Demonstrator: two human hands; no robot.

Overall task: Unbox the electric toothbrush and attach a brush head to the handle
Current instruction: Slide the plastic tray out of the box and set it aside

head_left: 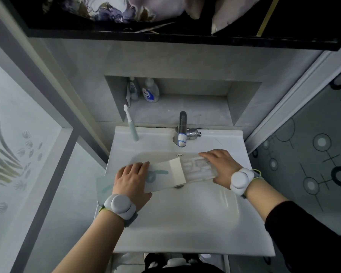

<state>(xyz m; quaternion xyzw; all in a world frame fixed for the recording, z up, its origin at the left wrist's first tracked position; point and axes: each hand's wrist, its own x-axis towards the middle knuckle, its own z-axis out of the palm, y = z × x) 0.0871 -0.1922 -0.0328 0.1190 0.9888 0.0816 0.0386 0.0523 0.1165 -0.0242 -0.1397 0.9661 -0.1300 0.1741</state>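
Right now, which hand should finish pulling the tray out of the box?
Probably the right hand: it already grips the clear tray, which sticks partway out of the box. The left hand grips the box and can brace it over the sink.

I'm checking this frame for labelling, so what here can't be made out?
Head view only:
- Tray contents: clear plastic, blurred; handle or brush heads cannot be told apart.
- Tray's inner end: hidden inside the box.
- Box print: partly covered by the left hand.
- Right hand fingers: their undersides on the tray are hidden by the hand itself.
- Bottle label: too small to read.
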